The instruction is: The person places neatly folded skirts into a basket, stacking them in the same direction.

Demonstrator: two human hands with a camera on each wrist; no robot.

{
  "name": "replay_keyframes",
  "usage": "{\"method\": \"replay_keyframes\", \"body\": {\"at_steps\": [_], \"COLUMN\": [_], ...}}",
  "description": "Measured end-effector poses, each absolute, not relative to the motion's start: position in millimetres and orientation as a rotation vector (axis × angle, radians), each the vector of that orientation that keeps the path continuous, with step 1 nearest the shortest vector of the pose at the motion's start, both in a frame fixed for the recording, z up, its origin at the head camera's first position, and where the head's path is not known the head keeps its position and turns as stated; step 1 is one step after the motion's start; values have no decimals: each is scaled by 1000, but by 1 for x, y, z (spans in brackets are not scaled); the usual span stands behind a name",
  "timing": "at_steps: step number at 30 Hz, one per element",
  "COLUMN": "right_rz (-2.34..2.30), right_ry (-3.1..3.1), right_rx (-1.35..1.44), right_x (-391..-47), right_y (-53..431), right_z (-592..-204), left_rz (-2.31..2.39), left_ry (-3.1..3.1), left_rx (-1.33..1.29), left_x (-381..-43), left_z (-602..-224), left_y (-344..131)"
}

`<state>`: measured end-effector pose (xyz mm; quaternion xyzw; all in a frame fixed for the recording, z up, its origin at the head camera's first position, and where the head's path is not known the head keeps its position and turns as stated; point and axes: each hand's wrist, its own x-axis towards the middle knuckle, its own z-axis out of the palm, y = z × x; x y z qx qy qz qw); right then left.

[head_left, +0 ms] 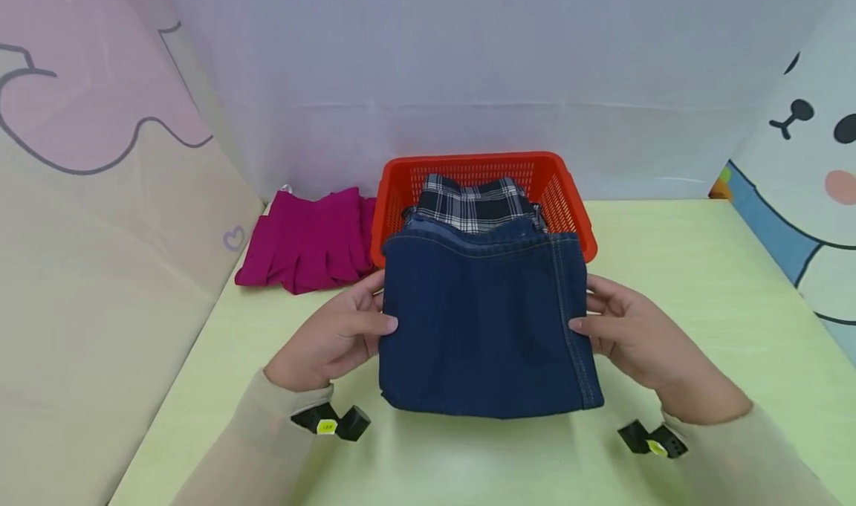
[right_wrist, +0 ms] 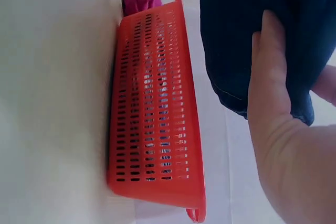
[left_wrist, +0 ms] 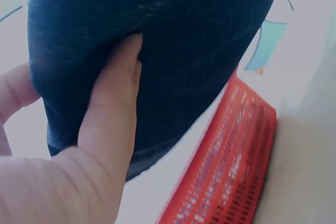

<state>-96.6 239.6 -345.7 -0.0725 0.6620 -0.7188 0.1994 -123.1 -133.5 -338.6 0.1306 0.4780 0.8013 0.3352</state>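
Between both hands hangs a folded dark-blue denim garment, with pale stitching along its right side. My left hand pinches its left edge, thumb in front and fingers behind. On the opposite edge, my right hand holds it the same way. The garment is raised in front of the red basket and hides the basket's front. Inside the basket lies a black-and-white plaid garment. The left wrist view shows the thumb pressed into the denim; in the right wrist view the denim is off the table, beside the basket.
A magenta pleated garment lies on the table left of the basket, touching or almost touching it. The pale green table extends to the right. Printed curtains stand behind and on both sides.
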Motion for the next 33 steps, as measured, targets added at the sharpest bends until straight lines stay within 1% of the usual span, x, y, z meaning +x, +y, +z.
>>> {"method": "replay_keyframes", "body": {"at_steps": [5, 10, 15, 27, 33], "right_rz": [-1990, -1986, -2018, -2074, -2018], "right_ry": [1900, 1949, 1944, 1867, 1906], "right_rx": [-129, -135, -153, -129, -85], "right_x": [-124, -153, -181, -248, -272], "right_y": [238, 235, 231, 229, 231], "right_z": [-333, -323, -320, -310, -306], "left_rz": [2062, 2085, 2115, 2092, 2080], "left_ry": [1290, 1371, 1409, 1514, 1515], "left_rx": [370, 371, 383, 228, 175], "left_x": [-146, -171, -199, -270, -298], "left_z": [-333, -322, -314, -305, -306], "left_y": [-133, -129, -126, -115, -106]}}
